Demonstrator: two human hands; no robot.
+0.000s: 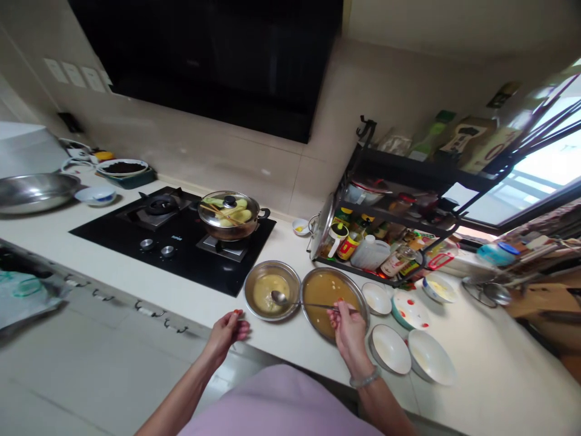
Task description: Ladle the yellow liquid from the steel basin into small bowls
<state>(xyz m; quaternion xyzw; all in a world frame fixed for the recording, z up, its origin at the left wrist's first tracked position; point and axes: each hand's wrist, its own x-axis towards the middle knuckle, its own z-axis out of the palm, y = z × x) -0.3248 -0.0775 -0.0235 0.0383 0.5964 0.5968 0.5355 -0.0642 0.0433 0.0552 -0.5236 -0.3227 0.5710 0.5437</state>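
My right hand [348,330] is closed on the handle of a long metal spoon [318,304], which reaches left across a wide metal basin of brownish liquid [324,290]. The spoon's head hangs over a smaller metal bowl [251,309] that holds a pale yellowish liquid [267,284]. Pale bits float in the basin. Just off the small bowl's front left side is my left hand [228,333], its fingers loosely bent and nothing visible in them.
A lidded pot [229,227] with green pieces under its glass lid sits on the black hob [200,263]. Right of the basin stand several white bowls [391,349]. Behind it, a black rack [399,221] carries bottles. A large metal pan [36,192] lies far left.
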